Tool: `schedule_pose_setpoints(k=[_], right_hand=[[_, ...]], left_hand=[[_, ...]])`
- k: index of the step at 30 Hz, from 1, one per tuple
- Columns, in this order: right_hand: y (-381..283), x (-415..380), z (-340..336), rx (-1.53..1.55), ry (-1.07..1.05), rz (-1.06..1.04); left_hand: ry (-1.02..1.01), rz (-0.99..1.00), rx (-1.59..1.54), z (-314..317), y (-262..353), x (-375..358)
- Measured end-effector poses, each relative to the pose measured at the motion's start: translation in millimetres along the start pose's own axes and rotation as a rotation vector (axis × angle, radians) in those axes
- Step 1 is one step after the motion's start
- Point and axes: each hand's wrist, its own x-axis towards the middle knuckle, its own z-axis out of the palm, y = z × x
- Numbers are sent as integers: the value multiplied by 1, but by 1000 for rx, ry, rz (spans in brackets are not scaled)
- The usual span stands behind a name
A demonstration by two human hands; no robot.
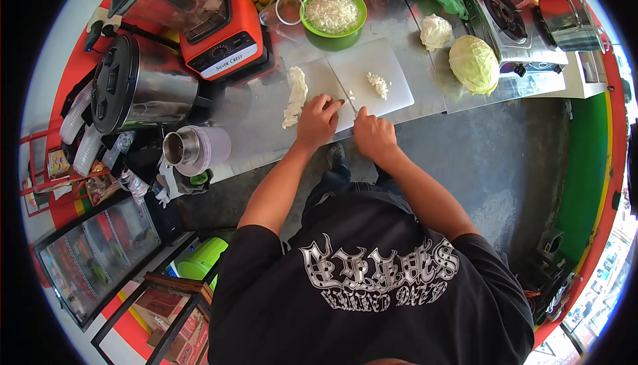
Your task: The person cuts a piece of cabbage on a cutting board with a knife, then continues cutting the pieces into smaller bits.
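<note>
Both hands low on white cutting board (369,66): left hand (318,120) pressing down, fingers curled over cabbage scrap; right hand (373,134) closed on knife handle. Shredded pile (378,85) just beyond fingers, cabbage strip (296,96) left, green bowl (332,36) farther on desk (266,116).

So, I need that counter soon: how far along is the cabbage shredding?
Done: the green bowl is full of shreds, with a small cut pile on the cutting board. In hand: left hand and right hand work at the board's near edge. Left: a cabbage strip, a chunk and a large cabbage piece.
</note>
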Motion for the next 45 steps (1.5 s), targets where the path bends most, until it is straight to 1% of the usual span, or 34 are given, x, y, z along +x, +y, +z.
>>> schedule_pose_setpoints(k=[2, 5, 6, 8, 12, 14, 15, 20, 23, 27, 29, 31, 33, 37, 39, 43, 45], right_hand=[[0, 0, -10, 32, -102, -5], [-6, -4, 3, -12, -45, 15], [-7, -2, 7, -12, -44, 10], [-7, 4, 15, 59, -88, 70], [-8, 8, 1, 29, -84, 51], [-9, 1, -2, -33, 43, -13], [-11, -2, 1, -34, 45, -14], [-12, 2, 11, 62, -79, 72], [-11, 7, 2, 10, -89, 46], [-13, -6, 8, 4, -12, 29], [-11, -8, 22, -56, 26, 19], [-11, 0, 17, -40, 33, 27], [-9, 4, 13, -34, 60, -9], [-9, -3, 15, -46, 48, -44], [-13, -10, 20, -67, 37, 8], [-13, 0, 16, -54, 32, 3], [-11, 7, 9, -83, 48, -1]], left_hand=[[-7, -16, -9, -1, 2, 2], [22, -3, -33, -1, 1, 2], [25, -6, -30, -2, 1, 3], [28, 6, -41, -2, 1, 3], [60, 6, -30, -1, 2, 2], [48, -10, -31, 0, 0, 2], [50, -9, -31, 0, 0, 2], [59, -15, -62, -2, 2, 3], [64, 3, -52, 0, -1, 2], [53, 14, -69, 0, -4, 2], [67, -27, -90, 2, -2, 1], [57, -21, -96, 2, -3, 1], [90, 8, -108, 2, -4, 0], [110, 16, -89, 3, -3, -2], [105, 8, -66, 3, -3, -3], [107, 3, -55, 4, -2, -5], [149, -10, -69, 5, 0, -4]])
